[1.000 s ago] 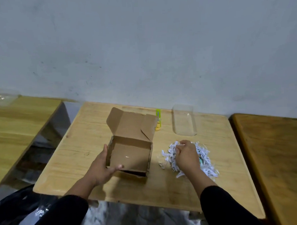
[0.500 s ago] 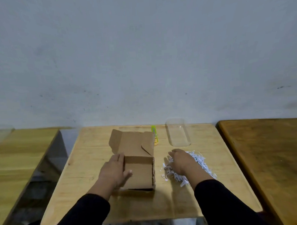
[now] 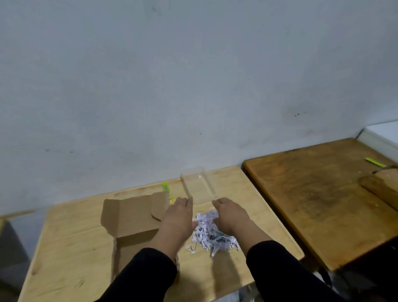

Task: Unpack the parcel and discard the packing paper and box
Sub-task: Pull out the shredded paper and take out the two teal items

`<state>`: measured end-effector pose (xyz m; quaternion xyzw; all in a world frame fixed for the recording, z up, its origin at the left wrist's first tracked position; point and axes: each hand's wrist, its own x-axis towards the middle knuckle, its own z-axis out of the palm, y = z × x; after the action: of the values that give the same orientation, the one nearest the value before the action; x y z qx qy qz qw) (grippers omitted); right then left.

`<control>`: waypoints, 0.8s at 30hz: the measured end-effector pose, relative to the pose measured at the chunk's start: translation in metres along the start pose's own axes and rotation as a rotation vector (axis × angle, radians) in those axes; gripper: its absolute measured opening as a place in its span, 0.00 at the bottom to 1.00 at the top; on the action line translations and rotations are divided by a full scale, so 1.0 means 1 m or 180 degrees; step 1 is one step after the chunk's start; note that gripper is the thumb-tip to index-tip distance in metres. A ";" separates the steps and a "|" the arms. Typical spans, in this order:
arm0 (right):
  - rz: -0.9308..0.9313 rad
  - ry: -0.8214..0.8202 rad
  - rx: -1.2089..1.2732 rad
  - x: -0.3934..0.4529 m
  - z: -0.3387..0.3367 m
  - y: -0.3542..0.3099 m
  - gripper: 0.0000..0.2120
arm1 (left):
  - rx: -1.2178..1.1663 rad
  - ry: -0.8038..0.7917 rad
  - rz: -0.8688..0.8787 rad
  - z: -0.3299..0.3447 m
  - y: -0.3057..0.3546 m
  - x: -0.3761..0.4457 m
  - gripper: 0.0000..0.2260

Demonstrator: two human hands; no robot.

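Both hands — left hand (image 3: 177,217), right hand (image 3: 230,214) — cup the shredded paper (image 3: 209,236) from either side, fingers loose, nothing clenched — corralling it, probably to scoop.

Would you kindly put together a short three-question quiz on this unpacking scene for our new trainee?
1. True or false: both hands, left hand and right hand, are at the pile of white shredded packing paper.
2. Which thing lies on the light wooden table just beyond the shredded paper?
A. a clear plastic rectangular case
B. a metal tin
C. a glass jar
3. Fill in: the brown cardboard box sits to the ____ of the paper pile, from the person's side.

Key: 1 true; 2 A; 3 left.
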<state>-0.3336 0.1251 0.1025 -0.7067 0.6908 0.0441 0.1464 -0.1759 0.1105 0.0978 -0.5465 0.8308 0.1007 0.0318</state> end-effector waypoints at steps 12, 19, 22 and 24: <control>-0.0658 -0.0174 0.0271 0.031 0.065 0.089 0.29 | -0.1146 -0.0192 -0.0131 0.097 0.052 0.039 0.33; -0.1039 0.0100 0.0980 0.059 0.091 0.103 0.14 | -0.1793 0.0255 -0.0577 0.113 0.061 0.053 0.22; -0.0935 0.0206 0.1102 0.070 0.088 0.109 0.08 | -0.1829 0.0484 -0.0866 0.113 0.056 0.053 0.20; -0.0902 0.0291 0.1165 0.077 0.084 0.114 0.08 | -0.1763 0.0549 -0.0958 0.112 0.053 0.055 0.20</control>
<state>-0.4312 0.0734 -0.0149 -0.7596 0.5871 -0.1349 0.2453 -0.2524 0.1039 -0.0134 -0.6576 0.6813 0.2704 -0.1740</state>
